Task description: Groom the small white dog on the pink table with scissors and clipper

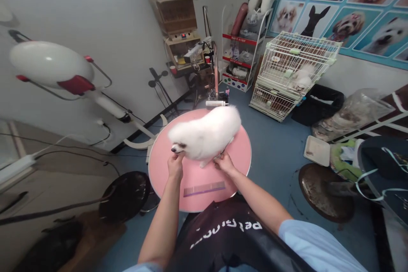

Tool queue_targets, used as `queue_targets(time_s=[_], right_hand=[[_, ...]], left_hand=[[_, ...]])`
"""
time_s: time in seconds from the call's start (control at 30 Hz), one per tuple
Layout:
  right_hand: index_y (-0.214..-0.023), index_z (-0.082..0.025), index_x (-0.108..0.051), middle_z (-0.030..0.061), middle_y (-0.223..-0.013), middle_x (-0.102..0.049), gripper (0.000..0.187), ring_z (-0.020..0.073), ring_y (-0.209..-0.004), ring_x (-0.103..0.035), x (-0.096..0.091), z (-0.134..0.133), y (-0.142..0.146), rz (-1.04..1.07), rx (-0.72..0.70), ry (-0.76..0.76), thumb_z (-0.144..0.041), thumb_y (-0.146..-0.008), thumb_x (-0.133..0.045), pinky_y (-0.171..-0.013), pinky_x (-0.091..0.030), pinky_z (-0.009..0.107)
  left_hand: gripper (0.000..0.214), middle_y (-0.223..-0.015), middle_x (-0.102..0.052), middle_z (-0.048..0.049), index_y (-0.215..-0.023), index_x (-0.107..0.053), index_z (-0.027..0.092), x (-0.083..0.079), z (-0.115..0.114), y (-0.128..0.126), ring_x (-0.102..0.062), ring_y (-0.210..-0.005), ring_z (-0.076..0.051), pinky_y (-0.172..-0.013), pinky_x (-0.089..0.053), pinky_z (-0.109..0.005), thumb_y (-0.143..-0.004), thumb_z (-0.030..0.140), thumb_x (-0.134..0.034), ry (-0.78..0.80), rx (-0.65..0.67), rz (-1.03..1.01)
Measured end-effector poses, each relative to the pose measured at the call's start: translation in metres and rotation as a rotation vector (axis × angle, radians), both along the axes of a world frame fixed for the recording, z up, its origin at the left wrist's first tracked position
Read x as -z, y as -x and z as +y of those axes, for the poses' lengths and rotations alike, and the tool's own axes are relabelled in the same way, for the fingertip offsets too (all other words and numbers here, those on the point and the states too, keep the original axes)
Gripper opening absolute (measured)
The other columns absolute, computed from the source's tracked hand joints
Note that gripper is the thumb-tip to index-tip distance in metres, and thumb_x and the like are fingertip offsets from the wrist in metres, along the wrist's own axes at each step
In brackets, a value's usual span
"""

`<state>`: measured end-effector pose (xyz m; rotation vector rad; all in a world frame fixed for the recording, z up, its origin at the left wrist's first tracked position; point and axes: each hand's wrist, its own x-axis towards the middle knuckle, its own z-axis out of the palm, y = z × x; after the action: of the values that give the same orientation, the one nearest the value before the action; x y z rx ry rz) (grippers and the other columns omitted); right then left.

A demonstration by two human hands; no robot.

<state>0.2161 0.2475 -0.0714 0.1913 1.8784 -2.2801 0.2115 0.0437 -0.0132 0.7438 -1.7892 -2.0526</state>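
A fluffy white dog [204, 134] stands on a round pink grooming table [242, 161], its head turned to the left. My left hand [175, 165] is closed at the dog's chin, just under its dark nose. Low by the dog's chest and front leg, my right hand [225, 163] is closed around small metal scissors [219, 155], mostly hidden by my fingers and the white fur. A long comb [204, 189] with a purple spine lies on the table between my forearms.
A white bottle [215, 103] is at the table's far edge, near an upright post [216, 72]. A white dryer [52, 63] on an arm hangs at the left. Wire cages [295, 72] with a white animal inside stand at the back right. Stools flank the table.
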Motion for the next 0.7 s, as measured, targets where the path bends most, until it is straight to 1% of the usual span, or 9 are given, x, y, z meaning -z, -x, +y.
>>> queue_targets(time_s=[0.13, 0.23, 0.37, 0.5, 0.63, 0.7], right_hand=[[-0.085, -0.023, -0.050, -0.0050, -0.059, -0.056, 0.031, 0.0152, -0.057, -0.055, -0.001, 0.000, -0.002, -0.038, 0.001, 0.021, -0.035, -0.063, -0.069, -0.049, -0.042, 0.025], [-0.088, -0.024, -0.048, -0.0043, -0.066, -0.060, 0.037, 0.0157, -0.061, -0.058, 0.000, -0.007, -0.009, -0.058, 0.024, 0.051, -0.032, -0.060, -0.071, -0.053, -0.045, 0.026], [-0.087, -0.024, -0.047, -0.0034, -0.071, -0.062, 0.036, 0.0160, -0.069, -0.061, 0.008, -0.029, -0.025, -0.100, 0.023, 0.096, -0.035, -0.061, -0.069, -0.060, -0.047, 0.026], [-0.085, -0.024, -0.043, -0.0028, -0.073, -0.064, 0.042, 0.0169, -0.070, -0.063, 0.017, -0.052, -0.039, -0.210, 0.065, 0.146, -0.035, -0.056, -0.072, -0.063, -0.049, 0.029], [-0.082, -0.025, -0.042, -0.0021, -0.074, -0.064, 0.040, 0.0186, -0.078, -0.064, 0.017, -0.069, -0.044, -0.140, 0.083, 0.196, -0.037, -0.059, -0.071, -0.074, -0.051, 0.033], [-0.083, -0.026, -0.040, -0.0032, -0.074, -0.062, 0.042, 0.0183, -0.077, -0.063, 0.015, -0.076, -0.044, -0.155, 0.110, 0.202, -0.035, -0.057, -0.071, -0.073, -0.051, 0.033]], left_hand=[[0.032, -0.072, -0.065, -0.0042, -0.071, -0.068, 0.015, -0.003, -0.003, -0.003, -0.060, -0.088, -0.025, -0.085, -0.048, -0.037, -0.050, 0.036, -0.077, 0.023, 0.029, -0.018], [0.032, -0.073, -0.065, -0.0047, -0.071, -0.068, 0.015, -0.004, -0.006, -0.003, -0.059, -0.086, -0.024, -0.082, -0.047, -0.035, -0.050, 0.037, -0.075, 0.032, 0.044, -0.013], [0.034, -0.072, -0.065, -0.0043, -0.070, -0.068, 0.015, -0.007, -0.010, -0.003, -0.058, -0.084, -0.022, -0.081, -0.047, -0.034, -0.047, 0.039, -0.076, 0.027, 0.054, -0.003], [0.034, -0.072, -0.066, -0.0047, -0.069, -0.069, 0.014, -0.007, -0.014, -0.003, -0.059, -0.086, -0.024, -0.081, -0.047, -0.034, -0.047, 0.039, -0.077, 0.031, 0.071, -0.004], [0.039, -0.081, -0.070, -0.0068, -0.076, -0.071, 0.013, -0.002, -0.019, -0.004, -0.060, -0.088, -0.024, -0.082, -0.048, -0.034, -0.048, 0.039, -0.079, 0.024, 0.101, -0.004], [0.040, -0.083, -0.070, -0.0071, -0.077, -0.071, 0.013, 0.000, -0.021, -0.004, -0.061, -0.090, -0.025, -0.084, -0.047, -0.034, -0.049, 0.041, -0.079, 0.028, 0.120, 0.002]])
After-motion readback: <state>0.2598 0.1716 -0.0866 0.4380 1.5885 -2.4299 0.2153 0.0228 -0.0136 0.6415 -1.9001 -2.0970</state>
